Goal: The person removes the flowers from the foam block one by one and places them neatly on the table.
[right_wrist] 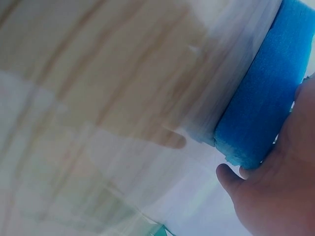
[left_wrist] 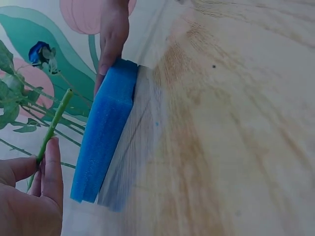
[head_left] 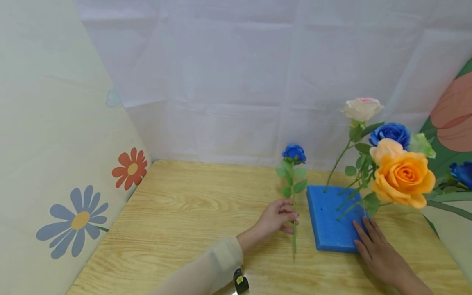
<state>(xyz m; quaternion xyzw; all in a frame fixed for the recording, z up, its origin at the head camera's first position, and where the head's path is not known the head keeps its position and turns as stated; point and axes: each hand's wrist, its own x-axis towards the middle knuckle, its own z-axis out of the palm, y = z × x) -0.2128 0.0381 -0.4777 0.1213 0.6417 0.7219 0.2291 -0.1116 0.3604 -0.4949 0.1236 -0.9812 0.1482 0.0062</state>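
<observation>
In the head view my left hand (head_left: 276,217) pinches the green stem of a blue rose (head_left: 294,153) between thumb and fingers. The rose stands upright, bloom up, just left of a blue foam block (head_left: 328,235). In the left wrist view the cut end of the stem (left_wrist: 61,109) sticks out past my fingertips, apart from the block. My right hand (head_left: 383,256) rests with straight fingers on the block's near right corner. From the right wrist view, that hand (right_wrist: 280,191) lies along the block's side (right_wrist: 266,93).
Several artificial roses stand in the block and lean right: a white-pink rose (head_left: 363,110), another blue rose (head_left: 391,135) and a large orange rose (head_left: 403,178) among them. A further blue flower (head_left: 461,174) shows at the right edge. Behind the wooden table (head_left: 191,205) hangs a white sheet (head_left: 221,82).
</observation>
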